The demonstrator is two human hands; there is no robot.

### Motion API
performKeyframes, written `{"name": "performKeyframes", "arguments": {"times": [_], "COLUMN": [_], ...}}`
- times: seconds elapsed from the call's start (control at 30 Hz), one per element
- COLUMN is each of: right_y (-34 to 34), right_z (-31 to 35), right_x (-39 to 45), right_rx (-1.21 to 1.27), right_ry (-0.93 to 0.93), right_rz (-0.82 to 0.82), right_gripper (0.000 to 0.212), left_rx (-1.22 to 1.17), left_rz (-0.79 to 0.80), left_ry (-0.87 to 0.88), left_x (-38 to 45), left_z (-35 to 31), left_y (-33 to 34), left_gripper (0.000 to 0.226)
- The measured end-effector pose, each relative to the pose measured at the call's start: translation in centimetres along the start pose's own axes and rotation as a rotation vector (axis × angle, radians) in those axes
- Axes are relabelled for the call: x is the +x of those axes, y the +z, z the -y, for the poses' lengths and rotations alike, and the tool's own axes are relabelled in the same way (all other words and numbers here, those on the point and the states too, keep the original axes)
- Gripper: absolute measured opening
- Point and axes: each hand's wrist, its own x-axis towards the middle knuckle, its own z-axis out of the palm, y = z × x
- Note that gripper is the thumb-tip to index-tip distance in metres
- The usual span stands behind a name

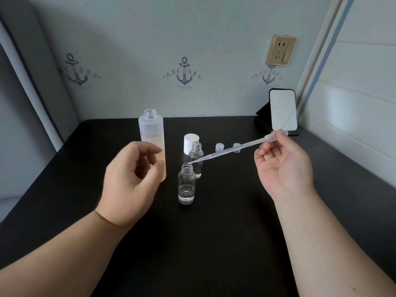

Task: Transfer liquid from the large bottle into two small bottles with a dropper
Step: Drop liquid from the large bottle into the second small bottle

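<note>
Clear plastic dropper [233,147] slants from my right hand [282,166], which pinches its bulb, down and leftward; its tip sits just above the near small bottle [186,185]. That bottle stands between my hands. My left hand [132,181] hangs loosely curled, holding nothing, before the large bottle [152,144].

The desk [235,232] is black. The large bottle [152,146] is frosted white at the top, fading to pale orange at its base, with orange lettering. Both small bottles, near [186,185] and far [196,159], are clear, as are two small caps [219,147] to the right. The big cap [191,142] is white. The dropper [231,150] is translucent white. The wall [171,39] is pale grey-blue, patterned with dark blue anchors [184,71] and gold lettering. The socket [281,50] is gold.
</note>
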Motion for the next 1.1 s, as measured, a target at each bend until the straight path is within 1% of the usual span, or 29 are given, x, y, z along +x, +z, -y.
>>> {"name": "performKeyframes", "arguments": {"times": [0.07,0.17,0.27,0.37,0.53,0.6,0.77,0.9,1.03,1.1], "right_y": [0.0,0.0,0.0,0.0,0.0,0.1,0.2,0.3,0.4,0.4], "right_z": [0.0,0.0,0.1,0.2,0.3,0.3,0.5,0.4,0.5,0.5], "right_x": [0.0,0.0,0.0,0.0,0.0,-0.1,0.0,0.0,0.0,-0.1], "right_rx": [-0.009,-0.028,-0.021,-0.021,-0.038,-0.04,-0.025,-0.019,-0.064,-0.077], "right_ry": [0.002,-0.005,-0.007,-0.014,-0.027,-0.042,-0.059,-0.064,-0.089,-0.094], "right_rz": [-0.004,0.0,0.006,0.01,0.023,0.023,0.031,0.038,0.057,0.067], "right_gripper": [0.022,0.024,0.019,0.017,0.021,0.02,0.017,0.015,0.029,0.031], "left_rx": [-0.013,0.044,0.08,0.088,0.165,0.184,0.168,0.165,0.155,0.151], "left_rz": [0.147,0.371,0.519,0.607,0.557,0.526,0.517,0.503,0.486,0.477], "left_ry": [0.008,0.011,-0.012,0.004,-0.012,-0.013,0.058,0.112,0.147,0.157], "left_x": [0.0,0.1,0.2,0.2,0.2,0.2,0.2,0.2,0.1,0.1], "left_z": [-0.1,-0.1,0.0,-0.1,0.4,0.6,0.5,0.6,1.0,1.1], "left_y": [0.1,0.4,0.8,1.1,1.2,1.3,1.2,1.3,1.4,1.4], "left_gripper": [0.024,0.035,0.053,0.045,0.029,0.027,0.042,0.048,0.052,0.056]}}
